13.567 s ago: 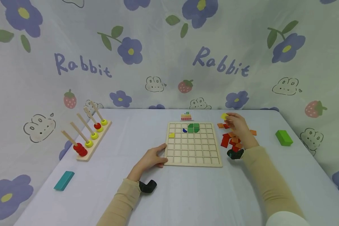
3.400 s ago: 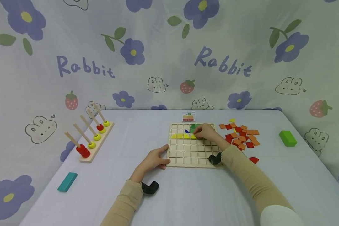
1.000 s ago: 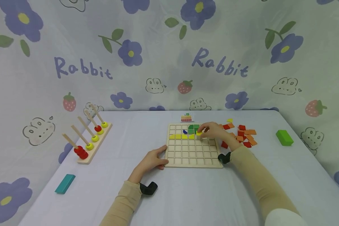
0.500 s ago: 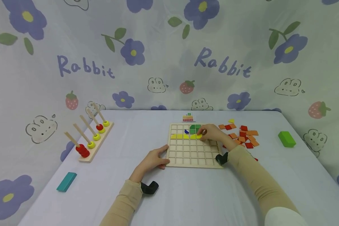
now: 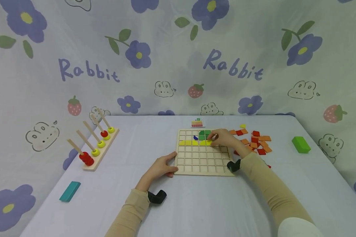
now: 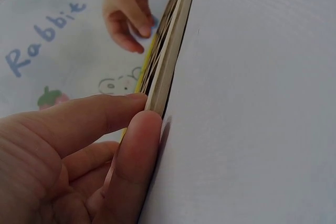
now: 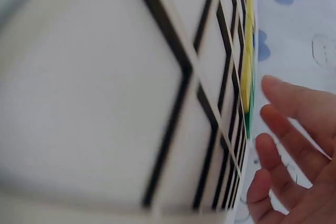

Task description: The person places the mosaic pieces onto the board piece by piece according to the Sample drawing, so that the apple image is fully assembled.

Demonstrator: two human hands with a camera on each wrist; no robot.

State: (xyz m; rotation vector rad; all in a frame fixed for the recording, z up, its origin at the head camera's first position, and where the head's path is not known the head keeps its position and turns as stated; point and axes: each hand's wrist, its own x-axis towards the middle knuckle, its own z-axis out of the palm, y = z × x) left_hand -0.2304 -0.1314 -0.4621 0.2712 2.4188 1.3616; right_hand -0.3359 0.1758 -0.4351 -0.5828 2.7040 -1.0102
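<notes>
A wooden grid board [image 5: 195, 161] lies mid-table. My left hand [image 5: 161, 168] touches its left edge with thumb and index finger spread apart; in the left wrist view the fingertips [image 6: 139, 129] press that edge. Over the upper right of the board is my right hand [image 5: 222, 138], its fingers loosely bent and no piece visible between them in the right wrist view. Just beside it ends a row of yellow tiles [image 5: 188, 143]. Above that row sit a small blue piece [image 5: 195, 137] and green pieces [image 5: 202, 135], partly near the right fingers.
Red and orange tiles [image 5: 264, 138] lie scattered right of the board, with a yellow piece [image 5: 242, 126] behind. A pattern card [image 5: 197, 122] stands beyond the board. Farther out are a green block [image 5: 301, 144], a peg stand with rings [image 5: 102, 144] and a teal block [image 5: 70, 191].
The yellow row has grown from one tile to several. A second ago my right hand held a yellow piece above the row; now that piece lies in it. My left hand stays put.
</notes>
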